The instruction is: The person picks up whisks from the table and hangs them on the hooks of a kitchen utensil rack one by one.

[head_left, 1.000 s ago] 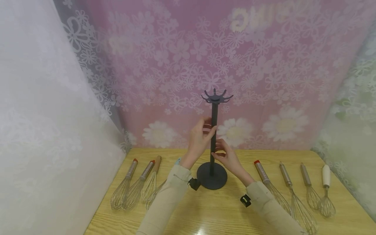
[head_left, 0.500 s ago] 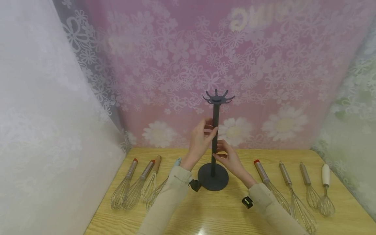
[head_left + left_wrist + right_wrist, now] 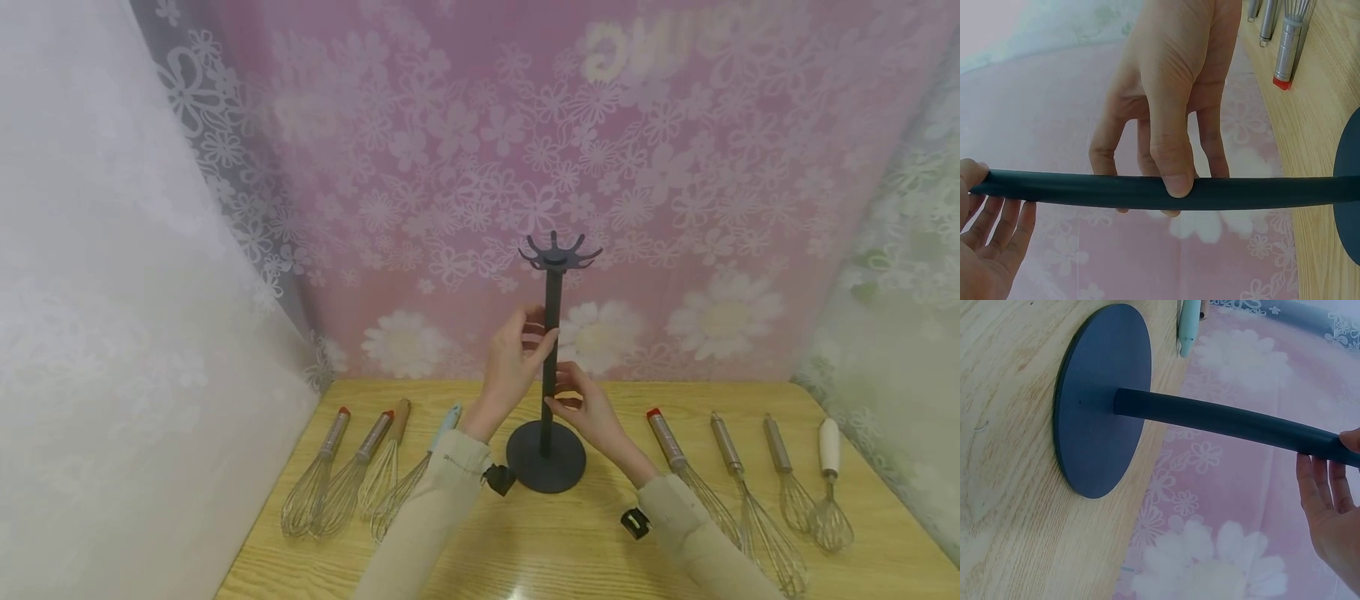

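Observation:
A dark stand (image 3: 550, 392) with a round base and a crown of curved hooks stands upright on the wooden table. My left hand (image 3: 510, 362) grips the middle of its pole, thumb in front and fingers behind; part of it also shows at the edge of the left wrist view (image 3: 991, 250). Lower down, my right hand (image 3: 588, 408) holds the same pole between thumb and fingers. In the left wrist view the right hand (image 3: 1172, 94) has its thumb laid across the pole. The right wrist view shows the base (image 3: 1100, 406) flat on the table.
Several wire whisks lie left of the stand, including a blue-handled whisk (image 3: 408, 483) partly behind the left sleeve. More whisks lie to the right, among them a white-handled whisk (image 3: 830, 467). A flowered pink curtain (image 3: 450, 167) hangs behind the table (image 3: 555, 558).
The stand and both hands have shifted slightly right and toward me in the head view. Both hands keep their hold on the pole. More of the blue whisk handle now shows.

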### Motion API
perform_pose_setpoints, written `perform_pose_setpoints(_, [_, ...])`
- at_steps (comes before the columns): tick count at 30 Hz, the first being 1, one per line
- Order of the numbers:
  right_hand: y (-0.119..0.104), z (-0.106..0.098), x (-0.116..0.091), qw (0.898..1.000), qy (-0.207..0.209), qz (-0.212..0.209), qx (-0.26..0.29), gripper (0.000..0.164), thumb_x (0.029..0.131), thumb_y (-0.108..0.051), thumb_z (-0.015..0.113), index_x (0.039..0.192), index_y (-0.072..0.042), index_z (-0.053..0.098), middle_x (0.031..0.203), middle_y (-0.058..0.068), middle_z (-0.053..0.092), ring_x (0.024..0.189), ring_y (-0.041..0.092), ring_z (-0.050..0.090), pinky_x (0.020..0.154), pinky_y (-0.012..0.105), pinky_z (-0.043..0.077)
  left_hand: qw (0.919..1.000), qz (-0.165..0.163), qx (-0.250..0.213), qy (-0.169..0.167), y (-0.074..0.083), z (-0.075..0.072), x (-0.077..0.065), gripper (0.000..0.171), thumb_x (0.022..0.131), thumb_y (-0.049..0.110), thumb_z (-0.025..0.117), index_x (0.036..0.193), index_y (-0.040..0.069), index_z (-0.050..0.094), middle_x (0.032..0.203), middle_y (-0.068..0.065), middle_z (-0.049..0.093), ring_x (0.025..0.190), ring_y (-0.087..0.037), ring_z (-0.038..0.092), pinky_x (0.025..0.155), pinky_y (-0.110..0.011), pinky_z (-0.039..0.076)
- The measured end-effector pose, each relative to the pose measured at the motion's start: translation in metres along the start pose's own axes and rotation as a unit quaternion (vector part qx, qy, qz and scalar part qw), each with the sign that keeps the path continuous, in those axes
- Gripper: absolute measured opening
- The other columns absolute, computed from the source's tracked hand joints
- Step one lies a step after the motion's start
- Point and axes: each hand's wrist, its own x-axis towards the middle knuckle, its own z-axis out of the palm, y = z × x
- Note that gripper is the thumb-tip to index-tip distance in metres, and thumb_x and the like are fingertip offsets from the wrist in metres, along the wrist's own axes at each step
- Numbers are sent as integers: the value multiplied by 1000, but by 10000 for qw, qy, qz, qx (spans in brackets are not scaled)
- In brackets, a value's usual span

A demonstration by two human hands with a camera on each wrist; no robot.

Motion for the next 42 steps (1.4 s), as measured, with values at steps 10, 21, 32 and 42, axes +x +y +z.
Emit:
perform_pose_setpoints(10, [0,-4,-3,9997,-46,61,232,46,92,2,72,133,-3,54,112,21,65,103,38,65,87,40,60,10000,8,-2,-75,4,0,-2,30,100,18,67,127,6,58,113,-10,67,99,-23,70,81,-28,61])
perform_pose_setpoints(21, [2,-4,-7,9999,33,-130,4,45,91,5,71,132,-1,53,107,21,66,100,37,66,84,39,61,9999,-38,-106,-63,6,1,-5,31,100,18,67,127,7,58,113,-10,68,98,-20,70,83,-43,61])
perform_pose_setpoints(32, [0,-6,-8,9999,-18,-100,57,46,90,6,72,132,-2,53,107,20,67,100,39,66,85,38,61,10000,-9,-57,-46,7,3,-6,31,100,21,67,127,8,58,112,-8,68,98,-19,70,82,-36,62])
perform_pose_setpoints(42, [-2,-8,-12,10000,-27,39,48,45,91,3,72,132,-5,54,108,18,67,101,37,66,86,36,60,10000,32,31,-65,9,3,-8,31,100,20,67,127,8,58,112,-7,68,98,-18,71,82,-25,60])
